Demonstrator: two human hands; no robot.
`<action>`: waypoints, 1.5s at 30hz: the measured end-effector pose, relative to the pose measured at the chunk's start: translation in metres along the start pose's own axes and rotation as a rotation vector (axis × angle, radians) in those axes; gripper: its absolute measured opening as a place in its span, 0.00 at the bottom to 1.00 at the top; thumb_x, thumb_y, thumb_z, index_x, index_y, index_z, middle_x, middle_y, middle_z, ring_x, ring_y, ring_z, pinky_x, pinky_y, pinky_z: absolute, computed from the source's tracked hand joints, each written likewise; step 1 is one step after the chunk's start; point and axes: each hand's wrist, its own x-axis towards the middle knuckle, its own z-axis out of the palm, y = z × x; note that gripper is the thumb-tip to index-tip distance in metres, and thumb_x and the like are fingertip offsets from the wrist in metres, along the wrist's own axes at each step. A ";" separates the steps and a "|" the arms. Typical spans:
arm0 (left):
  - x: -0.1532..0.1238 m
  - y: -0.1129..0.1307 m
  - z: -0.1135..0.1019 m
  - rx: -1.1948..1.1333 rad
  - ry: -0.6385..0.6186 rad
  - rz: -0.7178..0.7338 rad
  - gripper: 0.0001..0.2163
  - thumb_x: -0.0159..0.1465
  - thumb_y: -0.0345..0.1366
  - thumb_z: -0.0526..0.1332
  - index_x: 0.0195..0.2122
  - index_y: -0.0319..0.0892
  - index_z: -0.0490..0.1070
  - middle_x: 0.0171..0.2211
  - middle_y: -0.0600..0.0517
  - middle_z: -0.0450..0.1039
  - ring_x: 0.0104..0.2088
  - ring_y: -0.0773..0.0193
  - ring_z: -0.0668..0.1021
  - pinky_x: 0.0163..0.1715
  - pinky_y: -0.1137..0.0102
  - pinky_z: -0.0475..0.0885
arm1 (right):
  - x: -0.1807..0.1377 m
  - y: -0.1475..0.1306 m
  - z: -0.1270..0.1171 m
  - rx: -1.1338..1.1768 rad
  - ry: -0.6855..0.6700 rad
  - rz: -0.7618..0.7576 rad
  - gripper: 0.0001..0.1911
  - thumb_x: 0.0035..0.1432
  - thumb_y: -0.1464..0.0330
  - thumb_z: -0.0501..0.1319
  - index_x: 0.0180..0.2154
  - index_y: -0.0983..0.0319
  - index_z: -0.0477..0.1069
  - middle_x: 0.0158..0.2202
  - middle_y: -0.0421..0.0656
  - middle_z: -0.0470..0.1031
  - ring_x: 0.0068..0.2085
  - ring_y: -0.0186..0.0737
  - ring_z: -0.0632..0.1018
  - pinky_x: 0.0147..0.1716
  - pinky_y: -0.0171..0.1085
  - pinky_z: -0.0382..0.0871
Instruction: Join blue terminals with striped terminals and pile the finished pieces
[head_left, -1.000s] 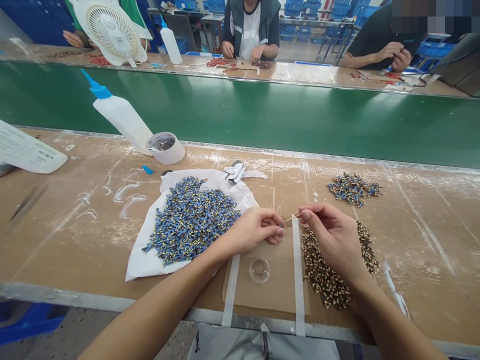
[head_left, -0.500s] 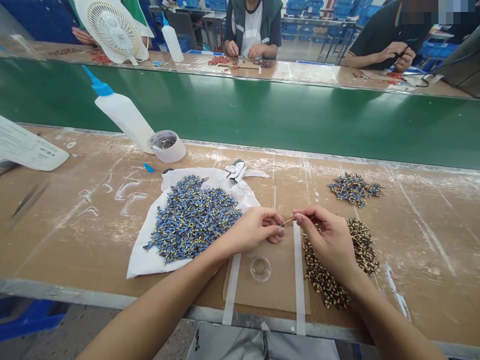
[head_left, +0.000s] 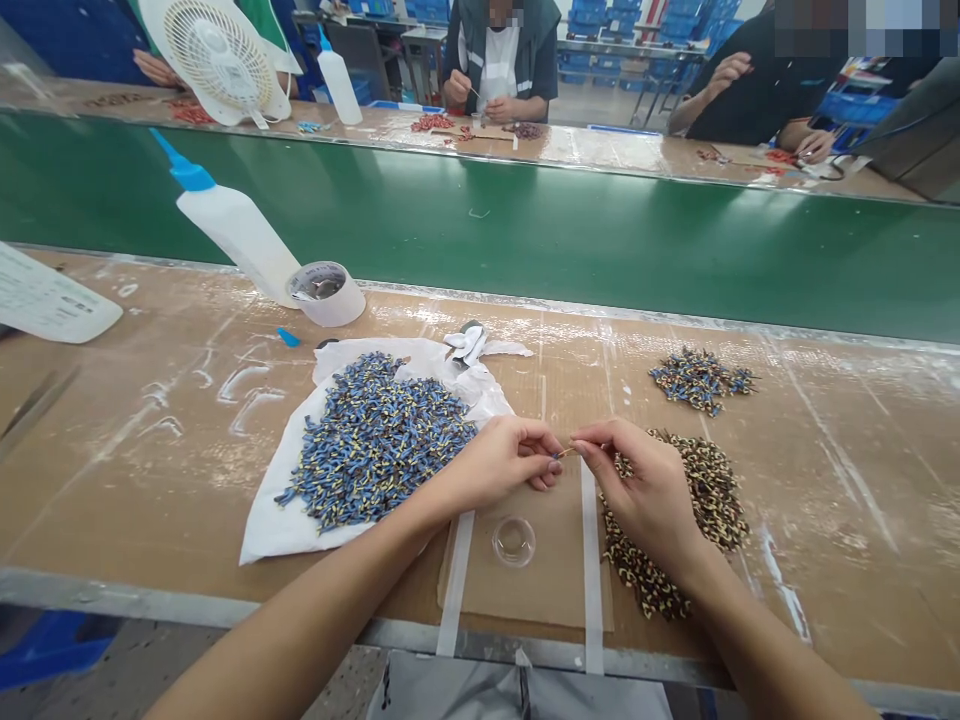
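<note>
My left hand (head_left: 517, 455) pinches a tiny blue piece (head_left: 556, 457), mostly hidden by the fingertips. My right hand (head_left: 637, 480) grips a thin yellowish stick (head_left: 567, 451) between thumb and forefinger, its tip reaching the blue piece; whether they touch I cannot tell. Below both hands, a small clear round dish (head_left: 514, 541) sits on a taped cardboard sheet (head_left: 525, 595). To the left, a heap of small blue, yellow-tipped pieces (head_left: 375, 440) covers a white sheet (head_left: 262, 535). Under and beyond my right hand lies a pile of dark and cream pieces (head_left: 712, 490).
A smaller mixed pile (head_left: 701, 380) lies at the back right. A tape roll (head_left: 330, 295), a white squeeze bottle (head_left: 236, 235) and a blue cap (head_left: 288, 337) stand or lie at the back left. Beyond the green strip (head_left: 480, 220), several people work beside a fan (head_left: 217, 60).
The view has shifted slightly. My right hand has come a little closer to my left, still holding the stick. Across the strip, the co-worker at right has raised one hand.
</note>
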 end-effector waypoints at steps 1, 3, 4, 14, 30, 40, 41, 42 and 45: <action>0.000 0.000 0.000 -0.001 -0.003 0.000 0.05 0.62 0.33 0.62 0.36 0.36 0.73 0.30 0.48 0.75 0.29 0.66 0.77 0.33 0.68 0.74 | 0.000 0.000 0.000 -0.010 -0.008 -0.011 0.05 0.64 0.71 0.57 0.36 0.61 0.72 0.32 0.42 0.77 0.32 0.36 0.75 0.32 0.35 0.67; 0.000 0.002 0.000 -0.002 -0.008 0.001 0.05 0.61 0.33 0.62 0.36 0.36 0.73 0.30 0.49 0.75 0.29 0.66 0.76 0.34 0.68 0.74 | 0.000 -0.001 0.000 -0.011 -0.023 -0.032 0.05 0.64 0.71 0.57 0.36 0.60 0.71 0.33 0.43 0.77 0.33 0.37 0.75 0.32 0.36 0.67; 0.000 0.003 0.000 -0.004 -0.011 0.001 0.05 0.61 0.33 0.62 0.35 0.36 0.73 0.30 0.49 0.75 0.29 0.67 0.76 0.33 0.69 0.74 | 0.000 -0.001 0.001 -0.008 -0.025 -0.044 0.05 0.64 0.71 0.57 0.36 0.60 0.70 0.33 0.43 0.77 0.34 0.38 0.75 0.33 0.37 0.67; -0.001 0.003 0.000 0.011 -0.023 0.006 0.05 0.62 0.34 0.62 0.34 0.37 0.72 0.29 0.50 0.74 0.30 0.66 0.76 0.34 0.69 0.72 | 0.000 -0.003 -0.004 0.030 -0.009 0.006 0.05 0.63 0.70 0.58 0.36 0.60 0.72 0.33 0.43 0.78 0.33 0.38 0.76 0.33 0.37 0.68; -0.001 0.008 -0.008 0.170 0.017 0.065 0.04 0.62 0.31 0.60 0.36 0.37 0.74 0.34 0.49 0.76 0.35 0.64 0.77 0.39 0.68 0.71 | -0.005 -0.025 0.002 0.258 -0.547 -0.238 0.08 0.63 0.68 0.60 0.42 0.58 0.76 0.38 0.43 0.73 0.40 0.36 0.73 0.39 0.37 0.68; 0.000 0.004 -0.003 0.033 0.021 -0.017 0.05 0.61 0.31 0.61 0.37 0.35 0.72 0.32 0.47 0.75 0.31 0.65 0.76 0.32 0.69 0.73 | 0.015 0.037 -0.053 -0.244 -0.192 0.259 0.05 0.62 0.67 0.59 0.34 0.59 0.73 0.31 0.40 0.75 0.33 0.38 0.74 0.33 0.38 0.65; 0.000 0.005 -0.003 0.043 0.023 -0.018 0.05 0.61 0.31 0.61 0.37 0.35 0.72 0.32 0.47 0.75 0.31 0.65 0.76 0.32 0.69 0.73 | 0.014 0.039 -0.054 -0.250 -0.279 0.254 0.05 0.61 0.68 0.59 0.34 0.59 0.73 0.32 0.40 0.75 0.34 0.39 0.74 0.35 0.38 0.65; 0.000 0.005 -0.003 0.054 0.026 -0.018 0.05 0.61 0.30 0.61 0.37 0.35 0.72 0.32 0.47 0.75 0.31 0.65 0.76 0.32 0.69 0.73 | 0.013 0.039 -0.052 -0.252 -0.348 0.248 0.04 0.61 0.69 0.60 0.34 0.59 0.73 0.33 0.40 0.75 0.35 0.40 0.75 0.36 0.38 0.65; 0.000 0.005 -0.004 0.079 0.036 -0.016 0.05 0.61 0.30 0.61 0.37 0.36 0.72 0.32 0.47 0.75 0.31 0.65 0.76 0.32 0.70 0.73 | 0.010 0.036 -0.043 -0.285 -0.433 0.239 0.04 0.61 0.71 0.59 0.34 0.59 0.73 0.35 0.42 0.74 0.36 0.40 0.74 0.36 0.39 0.65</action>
